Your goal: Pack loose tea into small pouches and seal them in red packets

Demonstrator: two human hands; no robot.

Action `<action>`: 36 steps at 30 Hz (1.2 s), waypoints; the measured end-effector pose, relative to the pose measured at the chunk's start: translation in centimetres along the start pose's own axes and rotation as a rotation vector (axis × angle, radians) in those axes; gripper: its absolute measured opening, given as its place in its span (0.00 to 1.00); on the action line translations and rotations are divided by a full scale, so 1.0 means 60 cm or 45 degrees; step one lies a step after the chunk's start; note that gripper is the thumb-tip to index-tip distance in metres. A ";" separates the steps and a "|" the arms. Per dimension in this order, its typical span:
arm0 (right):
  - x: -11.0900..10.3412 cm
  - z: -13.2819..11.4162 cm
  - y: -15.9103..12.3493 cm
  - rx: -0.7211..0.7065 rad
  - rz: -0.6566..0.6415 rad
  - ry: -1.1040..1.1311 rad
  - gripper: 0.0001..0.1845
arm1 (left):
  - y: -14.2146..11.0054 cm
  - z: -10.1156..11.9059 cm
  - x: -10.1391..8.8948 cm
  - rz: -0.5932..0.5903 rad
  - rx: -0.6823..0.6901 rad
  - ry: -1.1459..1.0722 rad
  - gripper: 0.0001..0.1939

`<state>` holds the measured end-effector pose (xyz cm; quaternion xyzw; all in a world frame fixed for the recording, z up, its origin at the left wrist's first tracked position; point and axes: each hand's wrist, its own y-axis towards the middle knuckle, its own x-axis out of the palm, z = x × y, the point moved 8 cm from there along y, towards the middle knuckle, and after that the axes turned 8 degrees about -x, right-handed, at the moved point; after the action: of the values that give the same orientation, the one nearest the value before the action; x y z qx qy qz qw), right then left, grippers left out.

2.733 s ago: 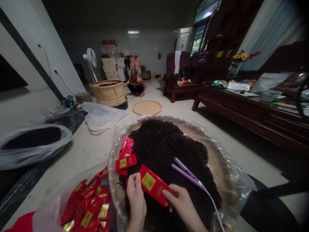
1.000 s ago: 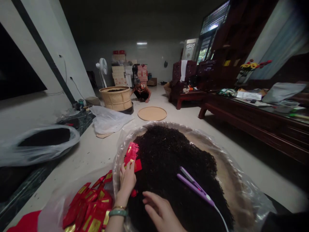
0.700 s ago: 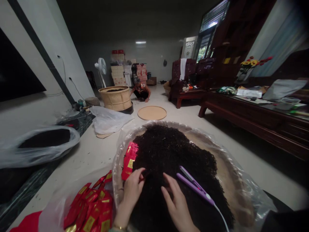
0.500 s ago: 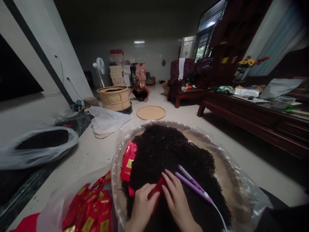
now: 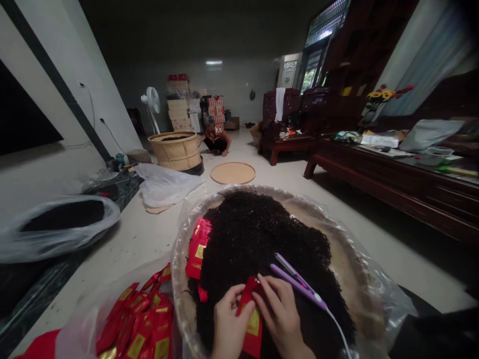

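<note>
A red packet with a gold label is held between my two hands, low over a big heap of dark dried leaves. My left hand pinches its left edge, and my right hand grips the upper right edge near its top. The heap lies in a round tray lined with clear plastic. To the right of my right hand, a purple hair straightener with a white cord rests on the leaves. Several flat red packets lie at the tray's left side.
A plastic bag at the lower left holds several red packets. Behind it stands another bag of dark leaves. Farther off are a bamboo basket, a flat round tray and a crouching person. A wooden table stands right.
The red packet has turned so that its gold label faces up and more of it shows. Both hands have shifted slightly right, with the right fingers now bent at its top.
</note>
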<state>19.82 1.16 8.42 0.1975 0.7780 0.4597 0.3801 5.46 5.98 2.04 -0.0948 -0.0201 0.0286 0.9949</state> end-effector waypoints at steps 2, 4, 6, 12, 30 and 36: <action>-0.003 0.001 0.005 -0.016 0.005 0.063 0.14 | -0.003 0.000 0.005 -0.026 0.017 0.011 0.14; -0.006 0.000 0.013 -0.027 -0.025 0.132 0.08 | -0.005 0.005 0.007 -0.055 0.042 0.096 0.13; -0.007 -0.002 0.023 -0.031 -0.105 0.201 0.06 | -0.004 0.013 0.009 -0.113 0.054 0.241 0.13; -0.001 -0.019 0.037 -0.024 -0.481 0.413 0.12 | 0.000 0.047 0.021 -0.407 0.086 0.373 0.13; 0.017 -0.038 0.022 0.291 -0.951 0.486 0.11 | -0.036 0.122 0.029 -0.370 0.866 0.624 0.12; 0.032 -0.006 -0.035 0.700 -0.952 0.701 0.14 | -0.051 0.138 0.032 -0.288 1.142 0.774 0.11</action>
<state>18.40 1.19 5.91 -0.1286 0.9577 0.1072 0.2342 7.14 4.62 10.78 0.3370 0.2720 -0.1013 0.8957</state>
